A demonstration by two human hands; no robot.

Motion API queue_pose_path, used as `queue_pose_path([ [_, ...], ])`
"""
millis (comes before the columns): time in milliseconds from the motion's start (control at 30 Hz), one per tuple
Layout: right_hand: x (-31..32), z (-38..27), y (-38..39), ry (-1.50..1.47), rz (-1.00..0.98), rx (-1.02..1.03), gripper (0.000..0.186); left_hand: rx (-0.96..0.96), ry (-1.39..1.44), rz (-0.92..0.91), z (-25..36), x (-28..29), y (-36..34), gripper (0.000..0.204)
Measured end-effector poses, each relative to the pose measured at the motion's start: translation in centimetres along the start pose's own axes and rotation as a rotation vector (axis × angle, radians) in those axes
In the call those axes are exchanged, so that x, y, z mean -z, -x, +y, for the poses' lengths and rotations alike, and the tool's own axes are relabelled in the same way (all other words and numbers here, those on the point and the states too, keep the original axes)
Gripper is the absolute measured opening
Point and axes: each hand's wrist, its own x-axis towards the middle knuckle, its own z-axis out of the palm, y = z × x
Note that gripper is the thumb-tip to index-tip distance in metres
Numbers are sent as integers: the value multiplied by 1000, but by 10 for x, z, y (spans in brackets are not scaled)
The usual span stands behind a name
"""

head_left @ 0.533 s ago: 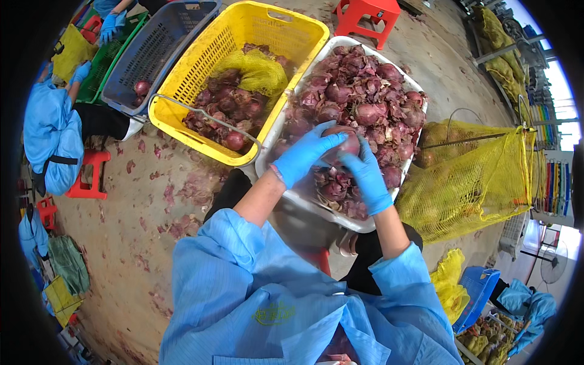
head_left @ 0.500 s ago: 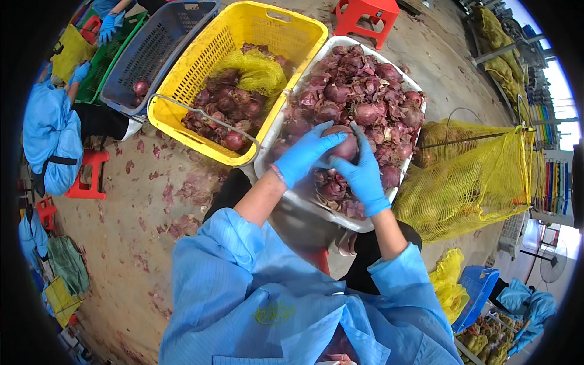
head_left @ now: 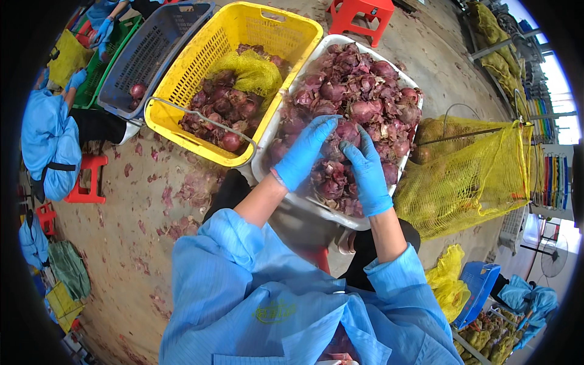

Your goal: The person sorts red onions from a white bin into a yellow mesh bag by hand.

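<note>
Both hands, in blue gloves, are over a white tub (head_left: 409, 78) heaped with red onions and loose papery skins. My left hand (head_left: 307, 155) is curled around the left side of a red onion (head_left: 333, 149), blurred and partly covered by the fingers. From the right, my right hand (head_left: 367, 173) closes on the same onion, its thumb and bent fingertips pressed against it. More red onions (head_left: 367, 111) lie in the pile just beyond my fingertips.
Left of the tub stands a yellow basket (head_left: 210, 45) with onions and a yellow net. Beyond it are a blue-grey basket (head_left: 137, 67) and a co-worker in blue (head_left: 52, 134). A yellow mesh sack (head_left: 456, 182) stands to the right, a red stool (head_left: 365, 18) at the back.
My hands have stayed over the tub while the fingers shifted. The onion between them, plainly seen before, is now more hidden. The view has moved slightly.
</note>
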Motion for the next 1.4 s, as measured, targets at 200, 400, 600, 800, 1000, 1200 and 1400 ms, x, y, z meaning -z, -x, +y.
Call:
queue_pose_path([
  [200, -11, -13, 2, -23, 18, 35, 64, -234, -305, 74, -16, -3, -7, 36],
  [400, -3, 6, 1, -152, 57, 31, 74, -230, -335, 74, -18, -4, -15, 39],
  [600, 56, 5, 36, -671, 107, -76, 55, -120, -300, 7, -34, -25, -20, 37],
  [800, 191, -113, 39, -729, 244, 336, 42, 10, -818, -63, -60, 28, -33, 36],
  [1000, 382, -254, 42, -123, 801, 722, 33, 104, -1423, -465, -43, -3, -9, 67],
  [1200, 237, -163, -31, 86, 322, 184, 40, 97, -1484, -241, -28, 13, -17, 53],
  [1400, 92, -16, -116, 1632, -86, 266, 72, -15, -1528, -205, -33, 14, -11, 44],
])
